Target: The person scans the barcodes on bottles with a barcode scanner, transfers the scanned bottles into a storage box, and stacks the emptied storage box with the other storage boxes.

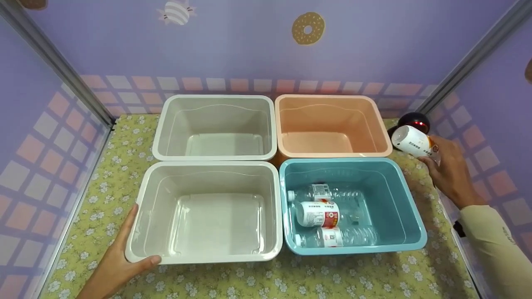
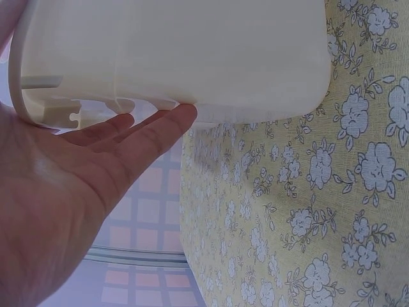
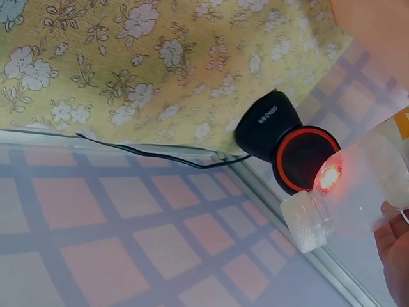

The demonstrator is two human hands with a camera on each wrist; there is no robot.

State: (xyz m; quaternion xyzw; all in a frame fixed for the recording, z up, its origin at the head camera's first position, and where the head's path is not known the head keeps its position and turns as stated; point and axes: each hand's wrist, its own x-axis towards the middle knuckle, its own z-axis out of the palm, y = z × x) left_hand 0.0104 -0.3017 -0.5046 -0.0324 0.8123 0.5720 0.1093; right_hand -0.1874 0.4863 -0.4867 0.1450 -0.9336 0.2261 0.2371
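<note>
My left hand point(image 1: 114, 263) rests at the front-left corner of the near grey bin point(image 1: 137, 207). Its thumb lies at the front rim, while fairly straight fingers point(image 2: 153, 137) touch the outer wall below the rim. At the far right, my right hand point(image 1: 451, 168) grips a clear plastic bottle point(image 1: 415, 143) with a white label. The bottle's white cap point(image 3: 308, 220) shows in the right wrist view. Red light shines on it in front of a black scanner point(image 1: 415, 120). Inside the blue bin point(image 1: 415, 220) lie clear bottles point(image 1: 357, 236) and a white-labelled one point(image 1: 318, 214).
Behind stand another grey bin point(image 1: 214, 158) and an orange bin point(image 1: 332, 154), rims close together. A floral cloth point(image 1: 232, 280) covers the table. The scanner's cable point(image 3: 166, 155) runs along the table edge. Purple walls point(image 1: 249, 45) enclose the back and sides.
</note>
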